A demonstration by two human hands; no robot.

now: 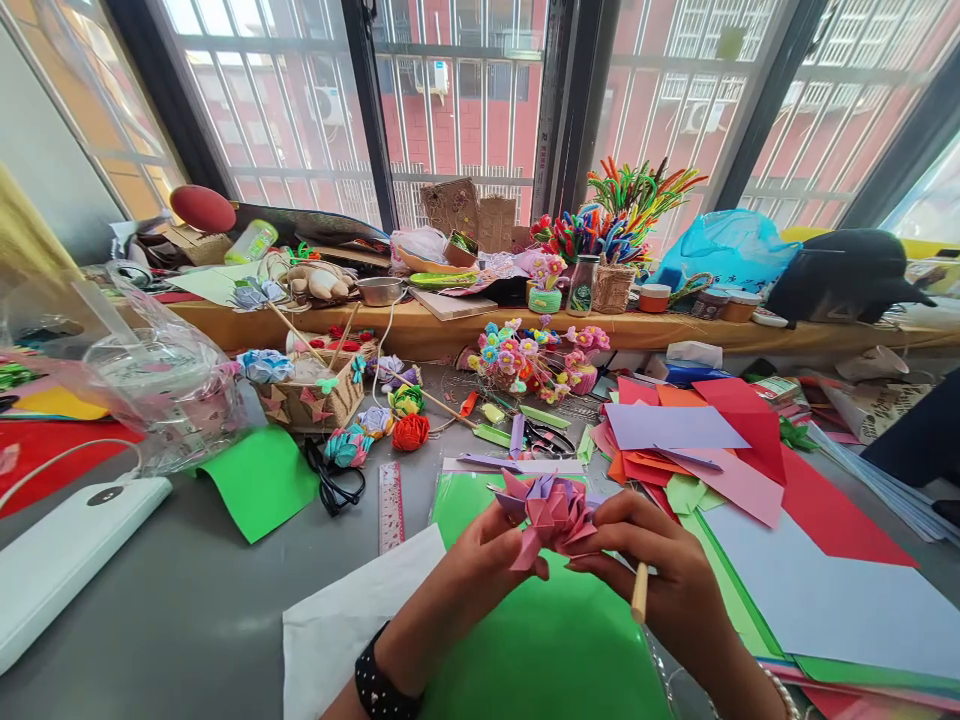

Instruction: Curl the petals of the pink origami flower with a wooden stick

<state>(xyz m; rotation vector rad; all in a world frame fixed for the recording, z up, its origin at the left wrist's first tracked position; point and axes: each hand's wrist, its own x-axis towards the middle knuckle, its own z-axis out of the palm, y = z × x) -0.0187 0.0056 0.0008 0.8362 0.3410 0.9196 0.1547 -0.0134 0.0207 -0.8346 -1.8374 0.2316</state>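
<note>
A folded paper flower (553, 512) in pink and purple is between my two hands, above a green sheet (559, 640). My left hand (486, 552) is closed on its left side, thumb against a pink petal. The fingers of my right hand (660, 560) pinch its right side. From under the right-hand fingers a thin wooden stick (640, 592) pokes out toward me; the rest of it is hidden. A white paper sheet (360, 620) lies under my left forearm, and a pink-patterned ruler (391, 508) is beyond it.
Coloured paper (675, 425) is piled at the right. Scissors (546, 438) and paper scraps lie beyond my hands. Finished paper flowers (410, 432) sit near a decorated box (319, 395). A white power bank (82, 565) with a cable is at the left. Pipe cleaners (637, 205) stand on the windowsill.
</note>
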